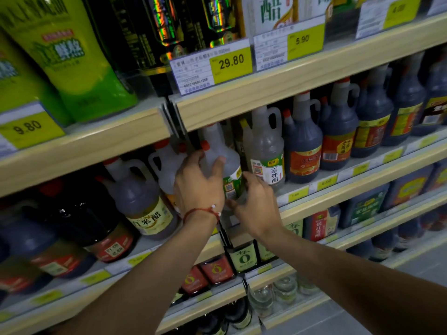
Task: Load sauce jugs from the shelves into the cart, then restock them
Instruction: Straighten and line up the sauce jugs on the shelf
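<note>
A clear vinegar jug point(229, 165) with an orange cap and a green-and-white label stands at the front of the middle shelf point(314, 204). My left hand point(198, 182), with a red cord on its wrist, wraps the jug's shoulder from the left. My right hand point(254, 204) cups the jug's lower part from the right. Another clear jug point(267, 151) with the same label stands just right of it. Dark sauce jugs point(338, 134) fill the row further right. No cart is in view.
A brownish vinegar jug point(142, 201) and dark jugs point(72, 226) stand to the left on the same shelf. Green pouches point(72, 56) and black bottles sit on the shelf above, with yellow price tags point(231, 64). Lower shelves hold small bottles point(242, 257) and jars point(283, 288).
</note>
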`<state>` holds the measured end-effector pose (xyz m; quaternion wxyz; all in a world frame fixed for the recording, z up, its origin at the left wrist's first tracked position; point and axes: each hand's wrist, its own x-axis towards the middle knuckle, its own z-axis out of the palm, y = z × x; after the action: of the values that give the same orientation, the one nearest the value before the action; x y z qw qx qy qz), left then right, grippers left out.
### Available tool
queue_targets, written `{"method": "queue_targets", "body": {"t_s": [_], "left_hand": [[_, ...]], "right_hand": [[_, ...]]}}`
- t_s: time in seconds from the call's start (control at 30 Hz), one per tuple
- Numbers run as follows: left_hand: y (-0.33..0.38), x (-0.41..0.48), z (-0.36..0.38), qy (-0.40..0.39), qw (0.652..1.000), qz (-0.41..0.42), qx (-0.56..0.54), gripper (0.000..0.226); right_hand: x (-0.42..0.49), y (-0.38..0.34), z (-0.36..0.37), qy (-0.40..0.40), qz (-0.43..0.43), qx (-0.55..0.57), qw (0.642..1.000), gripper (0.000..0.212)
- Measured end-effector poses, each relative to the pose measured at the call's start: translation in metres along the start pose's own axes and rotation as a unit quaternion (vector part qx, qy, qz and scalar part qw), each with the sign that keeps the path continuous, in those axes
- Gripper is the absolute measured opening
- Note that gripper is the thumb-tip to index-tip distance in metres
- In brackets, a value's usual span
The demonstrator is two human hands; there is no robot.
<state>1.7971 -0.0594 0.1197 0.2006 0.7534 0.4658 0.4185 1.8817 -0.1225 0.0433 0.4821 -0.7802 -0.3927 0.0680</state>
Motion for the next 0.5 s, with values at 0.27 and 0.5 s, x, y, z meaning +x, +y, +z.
{"method": "queue_targets", "body": {"t_s": [0.27,0.5], "left_hand": [[-0.005,0.009,-0.003,0.013,1.000,-0.004,0.015,0.024],[-0.009,0.016,0.012,0.004,1.000,-0.009,-0.028,0.022]], "right_hand": [[0.003,0.010,0.002,0.022,0.029,0.042,0.998,0.068],[0.002,0.009,0.001,0.031,0.014,0.030,0.999,0.075]]}}
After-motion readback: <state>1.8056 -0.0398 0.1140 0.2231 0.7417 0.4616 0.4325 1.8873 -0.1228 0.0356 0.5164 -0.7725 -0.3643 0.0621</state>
